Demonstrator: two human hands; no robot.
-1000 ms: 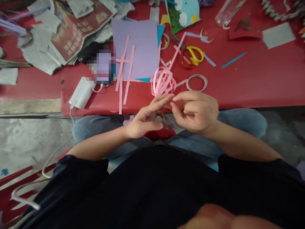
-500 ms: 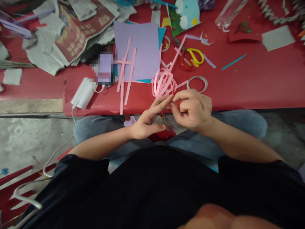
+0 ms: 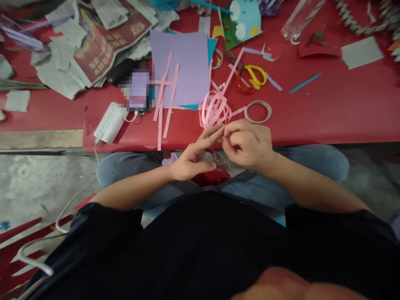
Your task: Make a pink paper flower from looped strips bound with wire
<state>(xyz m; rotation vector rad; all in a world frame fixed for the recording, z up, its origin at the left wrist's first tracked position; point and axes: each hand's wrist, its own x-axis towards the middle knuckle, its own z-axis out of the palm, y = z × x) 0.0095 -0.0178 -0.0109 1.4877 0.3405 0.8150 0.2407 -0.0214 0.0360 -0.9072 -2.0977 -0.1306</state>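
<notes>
My left hand (image 3: 195, 156) is open over my lap at the table's front edge, its fingers stretched out and its thumb apart. My right hand (image 3: 250, 143) is closed, thumb and index finger pinched together at the tip of a left finger. Whatever lies in that pinch is too small to make out. Just beyond the fingertips sits a ball of looped pink paper strips (image 3: 215, 110) on the red table. A roll of tape (image 3: 258, 111) lies beyond my right hand.
Purple paper sheets (image 3: 190, 62) with loose pink strips (image 3: 171, 100) lie at the middle. Yellow-and-red-handled scissors (image 3: 256, 77) rest to their right. A white power bank (image 3: 111, 121) with a cable, a partly blurred phone (image 3: 138, 89) and newspapers (image 3: 106, 46) are at the left.
My right hand has shifted slightly left, its pinch still at the left fingertip. The left hand stays nearly in place. The things on the table have not moved.
</notes>
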